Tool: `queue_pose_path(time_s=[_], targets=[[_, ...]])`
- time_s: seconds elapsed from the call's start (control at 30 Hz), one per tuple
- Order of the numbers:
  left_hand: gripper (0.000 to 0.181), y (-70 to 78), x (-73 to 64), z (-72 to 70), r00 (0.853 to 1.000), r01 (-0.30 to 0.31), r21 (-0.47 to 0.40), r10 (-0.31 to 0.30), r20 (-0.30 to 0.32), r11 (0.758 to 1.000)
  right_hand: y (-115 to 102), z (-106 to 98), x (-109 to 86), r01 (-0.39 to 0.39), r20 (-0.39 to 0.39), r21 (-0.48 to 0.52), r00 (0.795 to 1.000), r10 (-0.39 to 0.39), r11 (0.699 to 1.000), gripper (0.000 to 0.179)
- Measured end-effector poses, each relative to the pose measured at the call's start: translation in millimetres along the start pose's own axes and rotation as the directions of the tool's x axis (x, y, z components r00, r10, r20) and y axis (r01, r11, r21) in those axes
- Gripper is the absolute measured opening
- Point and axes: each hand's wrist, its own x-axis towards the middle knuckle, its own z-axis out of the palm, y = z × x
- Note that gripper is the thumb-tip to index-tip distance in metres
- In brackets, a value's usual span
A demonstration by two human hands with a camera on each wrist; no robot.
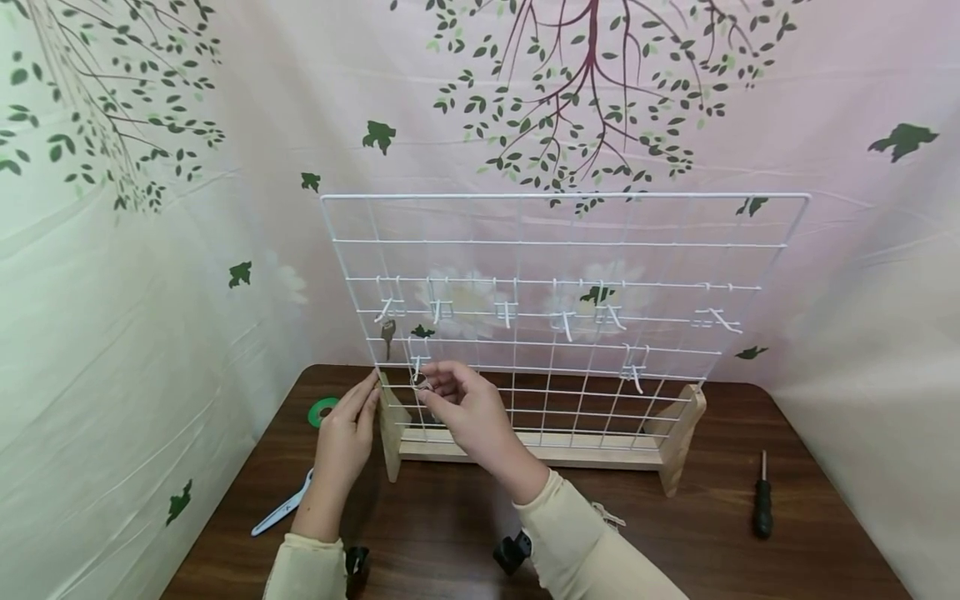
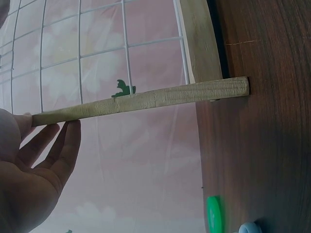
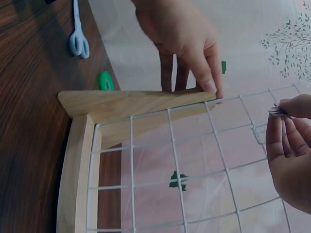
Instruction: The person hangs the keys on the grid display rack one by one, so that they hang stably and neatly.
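A white wire grid rack (image 1: 570,367) stands on the table in a wooden stand. My left hand (image 1: 348,429) grips the top of the stand's left side piece (image 2: 146,98), thumb on one face and fingers on the other. Between the thumb and fingertips of my right hand (image 1: 474,412) is a small silvery metal thing (image 3: 277,111), possibly a ring or small keys; its exact kind is unclear. It is close to the lower left white hook (image 1: 417,367). Below the upper left hook (image 1: 386,308) hangs a brownish key-shaped thing (image 1: 387,333).
Several more white hooks line the grid, one at lower right (image 1: 634,375). Light blue scissors (image 1: 281,510) and a green ring-shaped roll (image 1: 321,412) lie at left. A dark-handled screwdriver (image 1: 762,504) lies at right. Printed fabric (image 1: 262,167) hangs behind and beside the table.
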Motion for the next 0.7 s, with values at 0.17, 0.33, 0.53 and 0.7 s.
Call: queue_pose_path(time_s=[0.17,0.33,0.53,0.7], targets=[[0.042,0.0,-0.6,-0.1,1.000,0.014,-0.001,-0.014,0.010,1.000,5.5,-1.4,1.9,-0.021,0.020,-0.002,1.000,0.021,1.000,0.030],[0.042,0.2,-0.8,0.1,0.999,0.028,0.000,-0.028,0.021,1.000,11.3,-5.1,-0.9,-0.046,0.055,-0.038,0.997,0.048,0.998,0.036],[0.041,-0.1,-1.0,0.3,1.000,0.019,-0.001,-0.019,0.009,1.000,23.7,-16.2,-7.7,-0.063,0.085,-0.115,0.994,0.073,0.991,0.035],[0.041,0.8,-0.9,-0.2,1.000,0.018,0.000,-0.018,0.009,1.000,32.7,-31.1,-13.2,-0.077,0.078,-0.150,0.993,0.090,0.986,0.034]])
